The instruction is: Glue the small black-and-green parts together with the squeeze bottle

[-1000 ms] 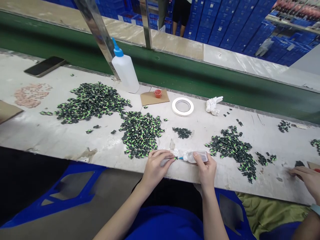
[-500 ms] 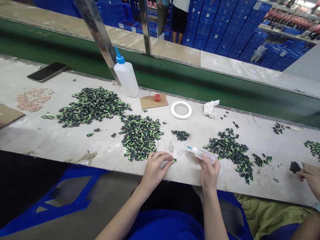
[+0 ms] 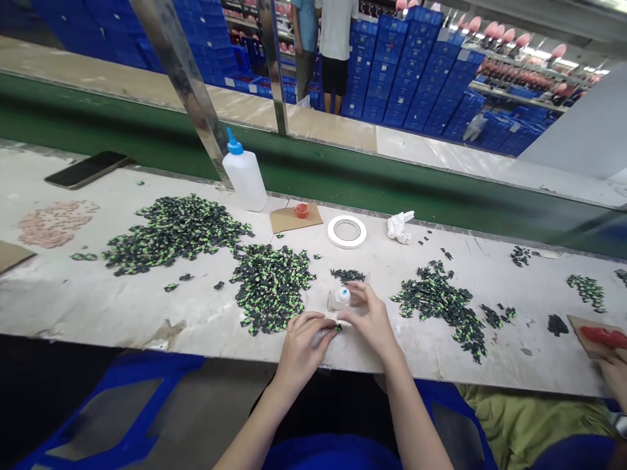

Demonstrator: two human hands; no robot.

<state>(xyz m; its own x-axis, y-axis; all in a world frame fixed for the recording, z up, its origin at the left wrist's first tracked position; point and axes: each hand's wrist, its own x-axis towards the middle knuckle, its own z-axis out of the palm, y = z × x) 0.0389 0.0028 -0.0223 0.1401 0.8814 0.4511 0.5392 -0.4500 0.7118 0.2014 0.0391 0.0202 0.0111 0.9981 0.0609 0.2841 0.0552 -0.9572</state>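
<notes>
My left hand (image 3: 304, 343) is closed in a pinch on a small black-and-green piece (image 3: 337, 328) near the table's front edge. Close by on the right, my right hand (image 3: 369, 321) curls its thumb and fingers around a small squeeze bottle (image 3: 342, 296). The bottle's white cap and blue tip point up towards me; most of its body is hidden, and I cannot tell whether its base touches the table. A heap of black-and-green pieces (image 3: 272, 287) lies left of my hands. Small dark pieces (image 3: 347, 275) lie just behind the bottle.
Further heaps lie left (image 3: 171, 235) and right (image 3: 443, 303). Along the back stand a large white bottle (image 3: 246, 179), a red cup (image 3: 302, 210) on cardboard, a tape roll (image 3: 331, 238) and crumpled tissue (image 3: 400, 226). A phone (image 3: 88, 170) lies left. Another person's hand (image 3: 616, 372) is at far right.
My right hand has moved left to beside my left hand, and the small bottle has turned from lying sideways to tip up. The left hand keeps its pinch. My view has tilted upward slightly.
</notes>
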